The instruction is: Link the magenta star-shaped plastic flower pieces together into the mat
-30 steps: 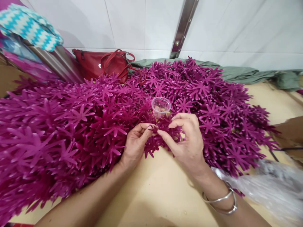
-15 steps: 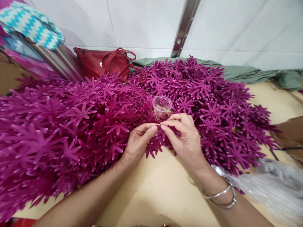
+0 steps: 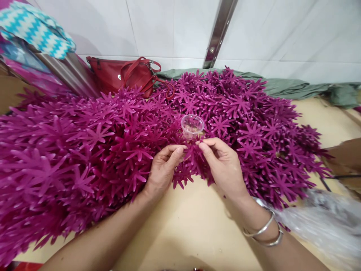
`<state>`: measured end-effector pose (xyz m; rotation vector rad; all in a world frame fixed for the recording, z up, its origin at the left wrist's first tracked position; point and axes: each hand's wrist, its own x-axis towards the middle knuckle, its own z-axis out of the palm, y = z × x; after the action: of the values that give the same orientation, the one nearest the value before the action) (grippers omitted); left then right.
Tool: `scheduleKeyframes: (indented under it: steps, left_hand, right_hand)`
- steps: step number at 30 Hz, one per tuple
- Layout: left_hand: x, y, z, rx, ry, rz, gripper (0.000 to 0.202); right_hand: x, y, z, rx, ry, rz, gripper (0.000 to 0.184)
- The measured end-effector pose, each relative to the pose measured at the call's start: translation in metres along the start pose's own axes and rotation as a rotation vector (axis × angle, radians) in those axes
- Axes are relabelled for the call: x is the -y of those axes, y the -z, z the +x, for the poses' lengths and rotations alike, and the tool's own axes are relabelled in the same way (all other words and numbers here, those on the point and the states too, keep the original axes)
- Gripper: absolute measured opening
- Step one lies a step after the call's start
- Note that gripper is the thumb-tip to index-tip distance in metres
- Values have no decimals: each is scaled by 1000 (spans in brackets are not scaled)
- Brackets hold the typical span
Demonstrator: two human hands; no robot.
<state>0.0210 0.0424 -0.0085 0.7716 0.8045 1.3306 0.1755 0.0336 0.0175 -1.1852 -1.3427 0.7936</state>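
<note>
My left hand (image 3: 165, 167) is closed, thumb pressed to fingertips, in front of a pile of purple artificial flowers (image 3: 126, 128). Whatever lies in that pinch is too small to make out. Just to its right, my right hand (image 3: 224, 163) also pinches with thumb and forefinger, and its contents cannot be told either. A short gap separates the two sets of fingertips, with purple petals showing behind and below. Beyond the fingers a clear plastic cup (image 3: 193, 124) stands among the flowers, with something small and pale low inside it.
A red handbag (image 3: 113, 73) lies behind the flowers against the tiled wall. Green cloth (image 3: 296, 87) runs along the wall's foot. Clear plastic wrapping (image 3: 324, 222) and a cardboard box (image 3: 346, 158) are on the right. A patterned cloth (image 3: 36, 30) hangs over metal at upper left.
My hands, fingertips together before, have drawn a little apart, the right one moving slightly right. The cup and flowers stay in place.
</note>
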Motion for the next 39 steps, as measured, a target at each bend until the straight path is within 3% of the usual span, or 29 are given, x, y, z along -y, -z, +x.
scheduleKeyframes:
  steps: [6, 10, 13, 15, 28, 39]
  left_hand:
    - [-1, -5, 3, -158, -12, -104, 35]
    - [-2, -4, 3, -181, -7, -113, 37]
    - [-1, -2, 4, -212, 0, -122, 39]
    - [0, -1, 4, -224, 4, -127, 40]
    - [-4, -3, 3, -215, 27, -154, 38]
    - [-4, -3, 3, -191, 18, -143, 36]
  right_hand:
    - [-12, 1, 10, -135, -187, 478, 18]
    - [-10, 6, 15, -93, -285, 573, 21]
    - [-5, 8, 15, -75, -402, 618, 42]
    - [-2, 7, 15, -44, -429, 601, 49]
    - [-11, 7, 11, -60, -228, 232, 25]
    - [-2, 10, 10, 78, -218, 161, 21]
